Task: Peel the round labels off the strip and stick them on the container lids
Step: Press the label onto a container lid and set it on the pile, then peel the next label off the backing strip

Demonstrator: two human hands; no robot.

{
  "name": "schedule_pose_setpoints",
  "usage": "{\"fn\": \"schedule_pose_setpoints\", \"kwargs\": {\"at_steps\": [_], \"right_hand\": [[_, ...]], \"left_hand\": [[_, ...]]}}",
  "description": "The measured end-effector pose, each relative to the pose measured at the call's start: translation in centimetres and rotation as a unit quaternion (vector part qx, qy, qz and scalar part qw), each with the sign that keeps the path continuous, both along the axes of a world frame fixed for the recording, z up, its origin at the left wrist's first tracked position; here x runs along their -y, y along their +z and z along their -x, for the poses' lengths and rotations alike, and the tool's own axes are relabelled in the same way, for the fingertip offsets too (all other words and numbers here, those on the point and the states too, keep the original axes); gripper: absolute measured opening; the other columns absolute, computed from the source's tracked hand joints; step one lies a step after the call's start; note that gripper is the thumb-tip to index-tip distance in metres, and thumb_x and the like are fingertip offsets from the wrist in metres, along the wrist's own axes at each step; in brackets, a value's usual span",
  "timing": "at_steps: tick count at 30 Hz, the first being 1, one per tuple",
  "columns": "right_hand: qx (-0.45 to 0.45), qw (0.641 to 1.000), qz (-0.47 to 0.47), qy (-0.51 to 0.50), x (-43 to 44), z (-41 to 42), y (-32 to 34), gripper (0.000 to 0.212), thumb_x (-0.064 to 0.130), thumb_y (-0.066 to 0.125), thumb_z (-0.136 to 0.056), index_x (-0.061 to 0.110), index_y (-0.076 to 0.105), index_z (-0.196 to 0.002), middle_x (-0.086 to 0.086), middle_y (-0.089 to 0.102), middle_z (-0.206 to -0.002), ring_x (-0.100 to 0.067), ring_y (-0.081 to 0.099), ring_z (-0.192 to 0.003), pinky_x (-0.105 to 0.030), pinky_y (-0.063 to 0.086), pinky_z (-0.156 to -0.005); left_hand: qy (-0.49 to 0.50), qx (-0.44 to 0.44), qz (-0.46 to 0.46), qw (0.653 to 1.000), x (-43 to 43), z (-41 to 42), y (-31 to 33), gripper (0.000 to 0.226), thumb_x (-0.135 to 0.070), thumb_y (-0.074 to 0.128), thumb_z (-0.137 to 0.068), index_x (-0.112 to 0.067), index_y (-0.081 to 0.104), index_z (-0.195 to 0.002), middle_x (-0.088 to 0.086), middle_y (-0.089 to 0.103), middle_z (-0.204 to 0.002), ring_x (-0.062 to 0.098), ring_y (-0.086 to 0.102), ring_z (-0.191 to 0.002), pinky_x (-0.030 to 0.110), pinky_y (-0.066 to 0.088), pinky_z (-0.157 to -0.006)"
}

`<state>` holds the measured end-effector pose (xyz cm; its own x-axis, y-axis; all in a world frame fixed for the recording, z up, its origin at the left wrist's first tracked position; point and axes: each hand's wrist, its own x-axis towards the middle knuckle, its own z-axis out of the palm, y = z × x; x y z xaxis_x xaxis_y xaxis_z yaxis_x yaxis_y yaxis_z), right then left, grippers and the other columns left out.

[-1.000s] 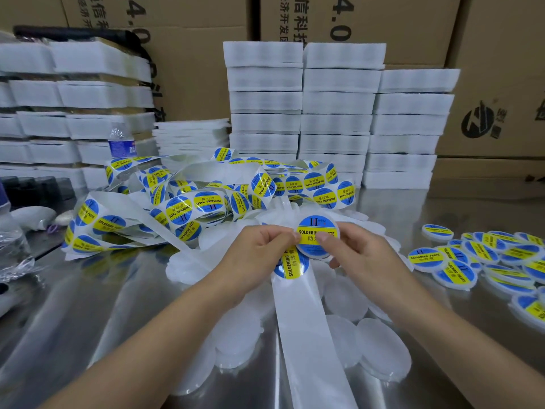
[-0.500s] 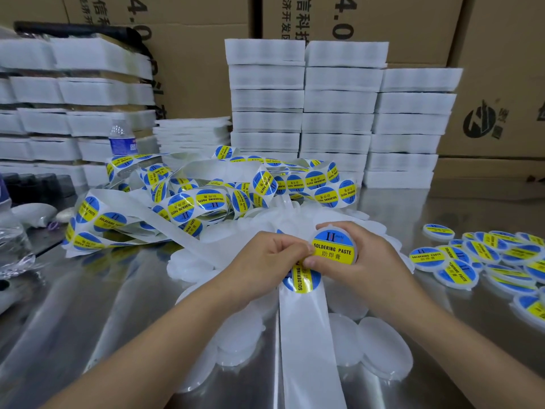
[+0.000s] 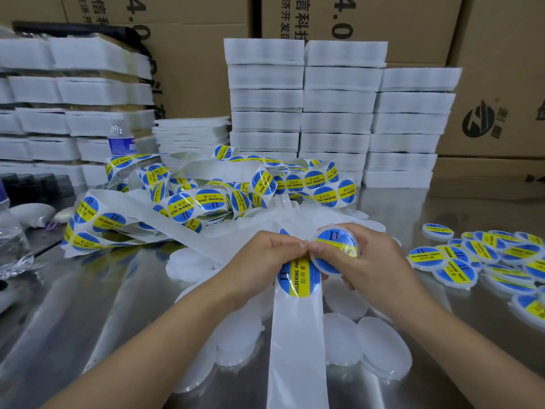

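Strip (image 3: 182, 202) heaped left on bench (image 3: 73, 320); left hand (image 3: 265, 261) pinches it at next label (image 3: 299, 278); right hand (image 3: 380, 261), touching left, grips labelled lid (image 3: 336, 246). Label likely thin, floppy, sticky: lift by edge; lid light, stiff. Done lids (image 3: 486, 261) right.

Both bare forearms are reaching in from the bottom, converging mid-frame. Left hand (image 3: 265, 261) is curling knuckles-up, pinching the white paper backing strip (image 3: 298, 335). Right hand (image 3: 374, 261) is gripping a round white blue-and-yellow-labelled lid (image 3: 336, 246). Fingertips of the two hands are touching.
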<state>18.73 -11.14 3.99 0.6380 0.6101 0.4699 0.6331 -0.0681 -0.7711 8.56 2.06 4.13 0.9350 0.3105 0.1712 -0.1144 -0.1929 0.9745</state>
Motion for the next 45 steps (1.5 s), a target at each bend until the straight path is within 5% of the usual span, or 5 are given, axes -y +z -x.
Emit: {"fn": "schedule_pose_setpoints", "kwargs": {"at_steps": [17, 21, 25, 35, 45], "right_hand": [[-0.031, 0.999, -0.03, 0.002, -0.1, -0.7, -0.3, 0.052, 0.063, 0.038, -0.075, 0.016, 0.052, -0.056, 0.004, 0.039, -0.043, -0.008, 0.033, -0.04, -0.023, 0.03, -0.046], [0.012, 1.0, -0.012, 0.002, 0.0, -0.6, -0.4, 0.047, 0.072, 0.038, -0.068, 0.034, 0.064, -0.079, 0.011, 0.065, -0.073, -0.003, 0.057, -0.065, -0.027, 0.047, -0.065], [0.043, 0.998, 0.038, 0.032, -0.3, -0.6, -1.0, 0.058, 0.066, 0.067, -0.059, 0.058, 0.038, -0.108, 0.028, 0.056, -0.109, 0.008, 0.054, -0.101, -0.016, 0.043, -0.084], [0.157, 0.987, -0.029, -0.017, -0.3, -0.9, -1.2, 0.073, 0.041, 0.076, -0.066, 0.028, 0.05, -0.132, 0.017, 0.042, -0.106, 0.006, 0.047, -0.091, -0.004, 0.036, -0.07], [0.177, 0.901, 0.155, -0.365, 3.6, -9.3, 0.4, 0.063, 0.029, 0.068, -0.08, 0.013, 0.046, -0.137, -0.019, 0.049, -0.13, -0.038, 0.042, -0.118, -0.046, 0.036, -0.094]], "left_hand": [[-0.034, -0.002, -0.007, 0.999, 0.5, 0.3, 0.3, 0.032, -0.014, 0.051, -0.094, -0.017, 0.077, -0.075, 0.002, 0.075, -0.078, 0.013, 0.071, -0.075, 0.017, 0.052, -0.068], [0.024, 0.021, -0.005, 0.999, 0.3, 0.1, 0.4, 0.031, -0.014, 0.053, -0.093, -0.022, 0.076, -0.074, -0.004, 0.074, -0.075, 0.006, 0.068, -0.071, 0.014, 0.051, -0.067], [0.051, 0.022, -0.012, 0.998, 0.2, -0.1, 0.5, 0.039, -0.015, 0.052, -0.094, -0.028, 0.076, -0.067, -0.007, 0.073, -0.07, 0.003, 0.066, -0.064, 0.014, 0.052, -0.064], [0.07, 0.023, -0.042, 0.996, 0.0, -0.4, 0.2, 0.034, -0.021, 0.052, -0.094, -0.025, 0.075, -0.069, -0.009, 0.072, -0.07, 0.003, 0.065, -0.066, 0.011, 0.05, -0.066], [0.045, 0.006, -0.035, 0.998, -0.4, -0.1, 0.2, 0.028, -0.003, 0.051, -0.091, -0.021, 0.072, -0.09, -0.004, 0.076, -0.081, 0.005, 0.071, -0.077, 0.012, 0.05, -0.065]]}}
